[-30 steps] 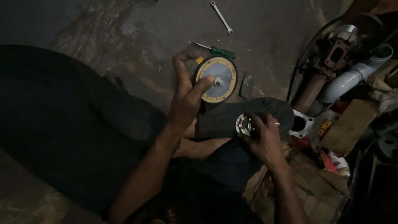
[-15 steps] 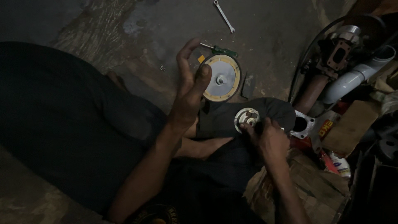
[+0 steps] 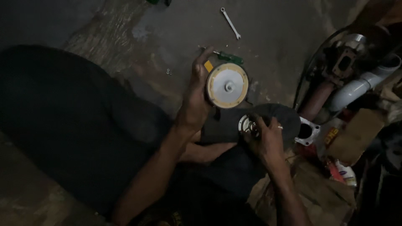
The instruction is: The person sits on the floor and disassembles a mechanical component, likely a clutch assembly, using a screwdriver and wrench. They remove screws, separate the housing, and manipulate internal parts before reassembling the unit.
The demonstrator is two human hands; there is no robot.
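I see left hand (image 3: 197, 102) clamped on pale disc (image 3: 228, 86); right hand (image 3: 268, 140), at 4 o'clock, pinching metal hub (image 3: 247, 124) on dark housing (image 3: 255, 119).

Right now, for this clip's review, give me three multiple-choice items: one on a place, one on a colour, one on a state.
1. Where does the slim silver spanner lie?
A. on the grey concrete floor, beyond both hands
B. in the left hand
C. on the white plastic pipe

2. What colour is the screwdriver handle beside the round white disc with a yellow rim?
A. red
B. green
C. blue

3. How is the disc held?
A. lying flat on the floor
B. gripped at its edge by the left hand
C. pinched by the right hand

Answers: A, it rests alone on the floor; B, the handle is green; B, left fingers wrap its edge.
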